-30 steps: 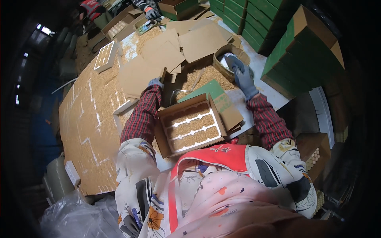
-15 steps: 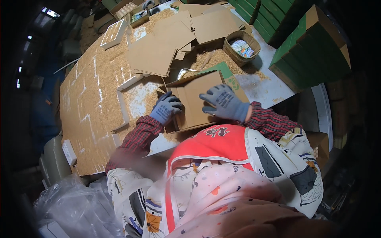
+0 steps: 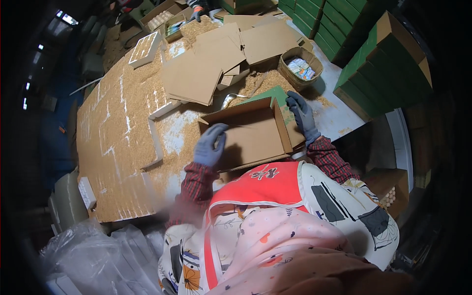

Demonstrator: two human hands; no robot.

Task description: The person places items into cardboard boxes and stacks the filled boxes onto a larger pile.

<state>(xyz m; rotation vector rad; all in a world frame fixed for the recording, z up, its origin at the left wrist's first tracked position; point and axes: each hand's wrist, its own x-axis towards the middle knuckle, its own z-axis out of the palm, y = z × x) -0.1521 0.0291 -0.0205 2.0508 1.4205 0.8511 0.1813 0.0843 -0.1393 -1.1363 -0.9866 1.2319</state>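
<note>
An open cardboard box lies on the bench, long axis left to right, between the left hand, loosely parted over its left end, and the right hand, fingers curled, grip unclear, just beyond its right.

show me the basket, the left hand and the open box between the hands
Basket (image 3: pixel 290 77): head view, outer wall
Left hand (image 3: pixel 207 148): head view, back of it
Open box (image 3: pixel 281 127): head view, right wall
</note>
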